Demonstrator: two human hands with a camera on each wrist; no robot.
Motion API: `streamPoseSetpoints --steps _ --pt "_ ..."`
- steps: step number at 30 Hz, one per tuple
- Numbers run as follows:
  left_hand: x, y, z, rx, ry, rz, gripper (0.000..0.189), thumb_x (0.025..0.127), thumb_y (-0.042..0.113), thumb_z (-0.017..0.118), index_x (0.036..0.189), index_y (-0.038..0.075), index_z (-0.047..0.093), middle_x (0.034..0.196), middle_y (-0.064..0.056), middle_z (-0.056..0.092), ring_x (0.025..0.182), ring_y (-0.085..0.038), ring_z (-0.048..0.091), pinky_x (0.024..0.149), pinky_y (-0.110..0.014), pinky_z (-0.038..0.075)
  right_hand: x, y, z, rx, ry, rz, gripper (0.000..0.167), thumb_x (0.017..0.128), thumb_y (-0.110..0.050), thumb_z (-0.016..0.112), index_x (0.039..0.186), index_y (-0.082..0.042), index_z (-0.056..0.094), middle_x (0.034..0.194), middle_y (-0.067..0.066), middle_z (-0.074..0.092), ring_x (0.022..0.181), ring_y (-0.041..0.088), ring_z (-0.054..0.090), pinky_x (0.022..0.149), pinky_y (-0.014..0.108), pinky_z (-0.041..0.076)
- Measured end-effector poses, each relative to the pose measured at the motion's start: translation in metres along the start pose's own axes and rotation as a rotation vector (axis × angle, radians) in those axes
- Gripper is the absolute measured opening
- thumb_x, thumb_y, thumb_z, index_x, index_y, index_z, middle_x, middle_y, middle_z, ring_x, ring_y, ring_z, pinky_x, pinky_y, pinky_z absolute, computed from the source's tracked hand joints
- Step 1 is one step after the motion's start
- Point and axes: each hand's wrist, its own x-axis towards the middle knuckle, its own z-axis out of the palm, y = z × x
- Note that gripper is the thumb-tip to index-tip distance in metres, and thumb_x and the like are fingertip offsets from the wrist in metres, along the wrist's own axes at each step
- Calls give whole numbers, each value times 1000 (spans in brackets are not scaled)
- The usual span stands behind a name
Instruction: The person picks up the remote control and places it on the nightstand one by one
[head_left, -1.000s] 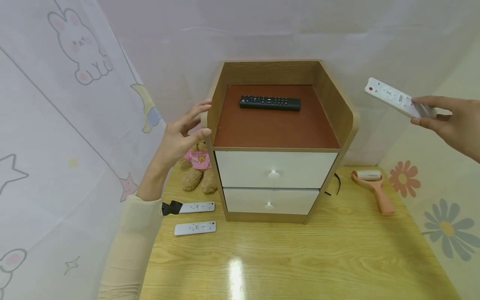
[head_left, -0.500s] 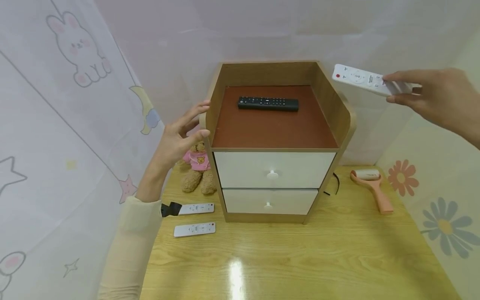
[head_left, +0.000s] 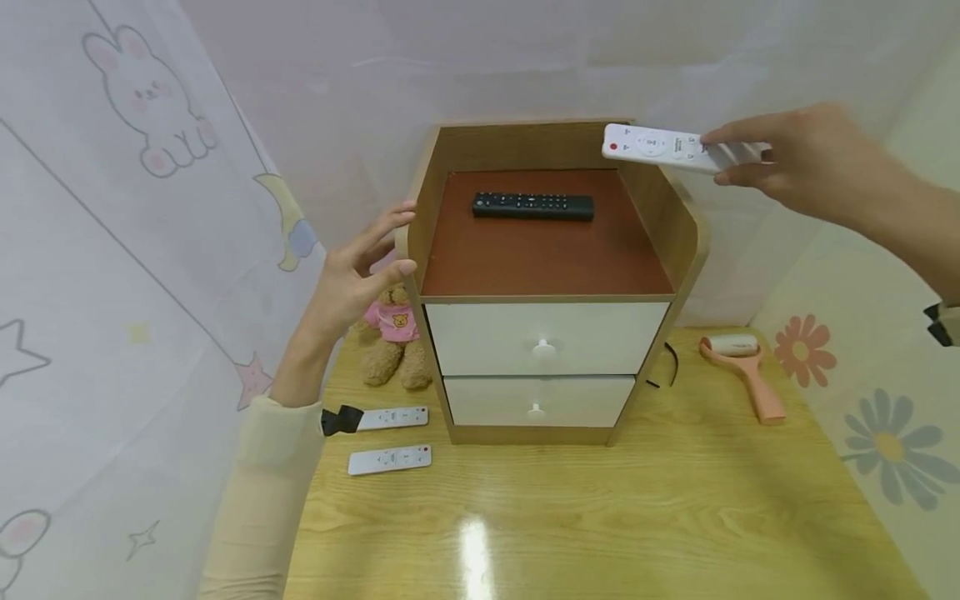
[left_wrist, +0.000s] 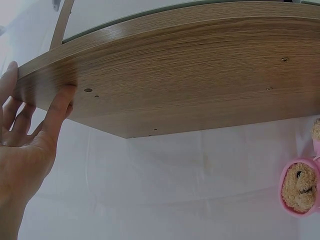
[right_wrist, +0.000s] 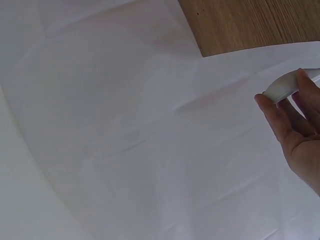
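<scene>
My right hand (head_left: pixel 810 158) pinches a white remote control (head_left: pixel 652 146) by its near end. The remote is held level in the air and overlaps the back right of the cabinet's top in the head view. In the right wrist view only the remote's end (right_wrist: pixel 283 88) shows between thumb and fingers. My left hand (head_left: pixel 352 271) has its fingertips at the upper left side panel (left_wrist: pixel 165 70) of a small wooden cabinet (head_left: pixel 480 333), fingers spread and fairly straight. A black remote control (head_left: pixel 532 207) lies on the cabinet's brown top shelf (head_left: pixel 547 262).
Two white drawers with round knobs (head_left: pixel 543 348) front the cabinet. On the table left lie two white remotes, the nearer remote (head_left: pixel 390 460) fully visible, with a teddy bear (head_left: pixel 393 333) behind. An orange lint roller (head_left: pixel 746 371) and a black cable (head_left: pixel 673 364) lie right.
My right hand has carried the white remote leftward and slightly up, from beside the cabinet to over its right side panel. My left hand stays at the left side panel.
</scene>
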Motion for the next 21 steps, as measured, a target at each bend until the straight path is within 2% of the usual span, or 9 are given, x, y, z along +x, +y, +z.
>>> streamPoseSetpoints --steps 9,17,21 --pt "1 0 -3 -18 3 7 49 91 -5 61 137 -3 47 150 -10 40 140 -22 35 112 -41 33 25 -22 7 2 -3 -117 38 83 -3 74 120 -3 65 97 24 68 57 23 46 47 30 33" --pt "-1 -3 -5 -16 3 0 48 91 -5 61 137 -4 47 150 -11 40 139 -22 35 112 -41 33 47 -41 16 43 -67 -137 37 84 -1 72 121 -2 66 96 21 70 62 26 50 54 35 39" --pt "-1 -4 -7 -24 6 3 48 91 -7 61 137 -4 47 150 -11 40 139 -22 35 112 -41 33 58 -49 20 74 -106 -142 36 86 0 69 121 0 65 102 22 69 70 29 55 60 39 45"
